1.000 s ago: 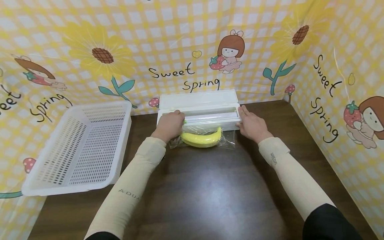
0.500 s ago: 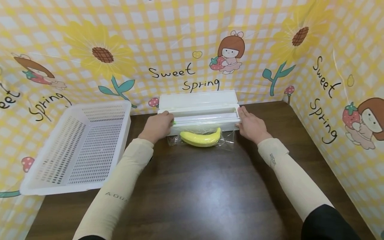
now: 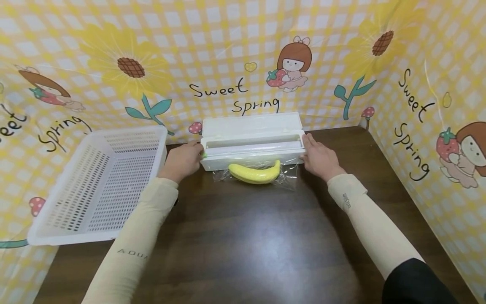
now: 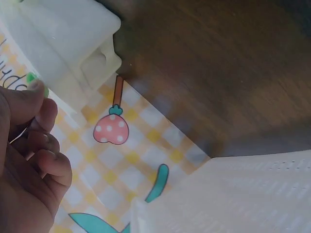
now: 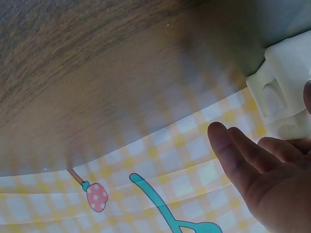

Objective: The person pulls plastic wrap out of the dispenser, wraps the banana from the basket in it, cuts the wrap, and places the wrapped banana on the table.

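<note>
A white cling film dispenser lies at the back of the table, its lid raised and a pale roll inside. At its left end my left hand pinches a small green slide cutter between thumb and index finger. My right hand holds the other end, thumb at the front corner and fingers farther back. Along the dispenser's front wall lies a yellow banana, with clear cling film over it and spreading out on both sides.
To the left stands a white perforated basket, close to my left forearm. A yellow checked cloth with printed flowers and figures walls in the back and sides of the dark wooden table.
My left hand has slid left along the dispenser's front edge with the green slide cutter, uncovering the dispenser's left part. My right hand, the dispenser and the banana stay in place.
</note>
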{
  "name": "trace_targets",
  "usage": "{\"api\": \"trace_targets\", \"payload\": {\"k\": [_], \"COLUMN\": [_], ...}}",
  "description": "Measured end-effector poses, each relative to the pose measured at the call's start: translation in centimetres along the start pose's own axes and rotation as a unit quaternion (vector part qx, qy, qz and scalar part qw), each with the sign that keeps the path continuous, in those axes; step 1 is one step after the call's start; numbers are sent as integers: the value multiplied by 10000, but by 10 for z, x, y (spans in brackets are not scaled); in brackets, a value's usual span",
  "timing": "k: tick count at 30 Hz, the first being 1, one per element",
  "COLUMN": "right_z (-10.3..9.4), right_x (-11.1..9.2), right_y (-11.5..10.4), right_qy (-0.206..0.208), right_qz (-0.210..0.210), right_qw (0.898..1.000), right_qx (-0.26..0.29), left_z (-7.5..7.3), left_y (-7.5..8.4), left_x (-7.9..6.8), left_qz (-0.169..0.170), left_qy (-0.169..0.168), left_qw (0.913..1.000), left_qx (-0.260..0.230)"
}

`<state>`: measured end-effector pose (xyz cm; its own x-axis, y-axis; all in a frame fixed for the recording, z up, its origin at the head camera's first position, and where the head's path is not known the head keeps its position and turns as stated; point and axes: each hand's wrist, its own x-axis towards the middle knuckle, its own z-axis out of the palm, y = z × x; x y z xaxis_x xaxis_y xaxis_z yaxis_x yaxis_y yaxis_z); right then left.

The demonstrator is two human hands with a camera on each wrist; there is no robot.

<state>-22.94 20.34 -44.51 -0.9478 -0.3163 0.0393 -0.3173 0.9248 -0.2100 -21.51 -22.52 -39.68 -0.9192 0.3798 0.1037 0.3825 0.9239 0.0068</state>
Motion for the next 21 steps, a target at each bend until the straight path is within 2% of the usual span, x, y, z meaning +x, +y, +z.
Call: {"api": "trace_targets", "payload": {"k": [9,16,19,21], "right_z": [1,-4,-12,-17], "right_x": [0,-3,-2,-1], "right_y": [-1,-4,-5,-4], "right_qy": [-39,163,-102,-367], "right_qz": [-16,-187,-234,-215], "right_qw": [10000,9996,9992,9981], "right_qx": [33,101,297,453], "left_z": [2,-6,-8,-7], "left_y": [-4,7,14,21], "left_x": [1,4,4,6], "left_qz": [-82,-316,-380,-248], "left_qy": [-88,-284,-313,-268], "left_qw": [9999,9988,9981,9982], "left_qx": [-85,-233,-363,-473]}}
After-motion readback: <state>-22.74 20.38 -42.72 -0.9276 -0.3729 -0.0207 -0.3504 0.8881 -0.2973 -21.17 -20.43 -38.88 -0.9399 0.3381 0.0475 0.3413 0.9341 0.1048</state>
